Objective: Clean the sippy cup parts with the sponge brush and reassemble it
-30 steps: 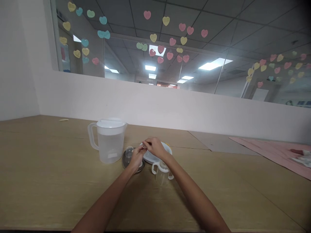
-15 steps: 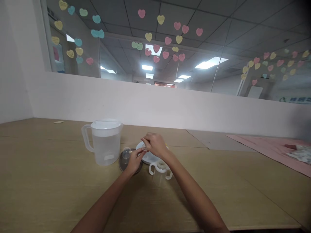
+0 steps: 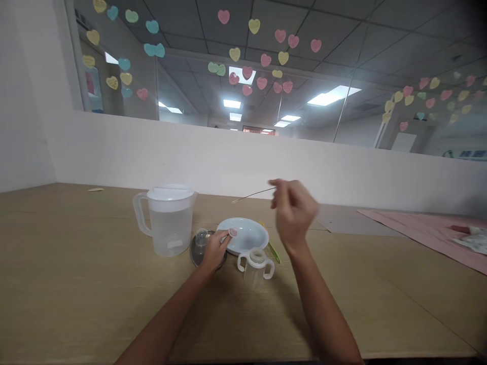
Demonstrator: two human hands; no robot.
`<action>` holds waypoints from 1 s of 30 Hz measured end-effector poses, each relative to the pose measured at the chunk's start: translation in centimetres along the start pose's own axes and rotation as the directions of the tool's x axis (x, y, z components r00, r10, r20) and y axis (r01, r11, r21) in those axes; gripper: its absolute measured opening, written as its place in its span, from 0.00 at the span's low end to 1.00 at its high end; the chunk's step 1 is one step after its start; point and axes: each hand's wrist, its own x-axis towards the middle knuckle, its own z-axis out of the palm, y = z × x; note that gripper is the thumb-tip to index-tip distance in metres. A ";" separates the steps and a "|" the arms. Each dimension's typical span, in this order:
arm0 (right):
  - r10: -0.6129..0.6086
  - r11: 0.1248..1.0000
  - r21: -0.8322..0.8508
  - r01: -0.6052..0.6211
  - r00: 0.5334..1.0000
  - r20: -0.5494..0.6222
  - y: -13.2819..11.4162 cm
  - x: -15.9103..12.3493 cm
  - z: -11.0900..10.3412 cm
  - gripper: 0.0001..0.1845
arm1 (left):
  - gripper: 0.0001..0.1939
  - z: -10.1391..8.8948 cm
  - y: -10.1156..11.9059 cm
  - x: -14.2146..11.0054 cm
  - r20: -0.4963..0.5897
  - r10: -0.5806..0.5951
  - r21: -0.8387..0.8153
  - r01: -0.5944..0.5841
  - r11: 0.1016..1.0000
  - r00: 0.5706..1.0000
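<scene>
My left hand (image 3: 215,252) pinches a small translucent ring-like piece (image 3: 233,231) above the near-left rim of a white oval dish (image 3: 262,244). My right hand (image 3: 296,210), raised to the right and blurred, is closed on a thin dark wire-like stick (image 3: 254,193) with a pale tip pointing left. Below the dish stands a clear two-handled bottle (image 3: 254,274) with a white collar and an open top. Beside my left hand, a clear dome-shaped cap (image 3: 201,238) sits on a dark round tray (image 3: 195,257), partly hidden by that hand.
A lidded translucent pitcher (image 3: 171,225), seemingly with liquid inside, stands left of the tray. A slim green item (image 3: 274,252) lies against the dish's right side. The pink cloth (image 3: 403,228) lies far right. Behind the table rises a white wall (image 3: 213,162) with a window above.
My right hand has pulled away from the left, moving up and right, and the thin stick now shows. My left hand still grips the small piece. The view has shifted slightly.
</scene>
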 end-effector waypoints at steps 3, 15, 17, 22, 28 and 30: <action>0.215 0.976 0.061 -0.210 0.972 -0.092 3.8 0.6 0.1 0.19 | 0.14 0.2 0.2 -0.2 -0.001 -0.032 -0.029 0.032 0.999 1.000; 0.773 0.545 -0.255 -0.799 0.362 0.521 17.5 -8.0 6.6 0.22 | 0.13 0.1 -0.6 -0.2 -0.056 -0.065 -0.049 0.062 0.997 0.996; 0.750 0.579 -0.272 -0.768 0.371 0.549 17.1 -7.6 6.6 0.29 | 0.13 0.2 -0.7 0.0 -0.065 -0.152 -0.147 0.141 0.979 0.986; 0.667 0.681 -0.302 -0.667 0.395 0.632 16.2 -6.2 6.8 0.23 | 0.13 0.2 -0.9 0.3 -0.112 -0.305 -0.329 0.255 0.909 0.946; 0.696 0.682 -0.442 -0.583 0.331 0.637 16.6 -6.1 5.8 0.20 | 0.13 0.3 -1.4 0.2 -0.096 -0.304 -0.343 0.255 0.904 0.948; 0.691 0.680 -0.468 -0.564 0.279 0.667 16.1 -5.8 5.4 0.18 | 0.13 0.4 -1.6 0.2 -0.100 -0.278 -0.301 0.238 0.924 0.955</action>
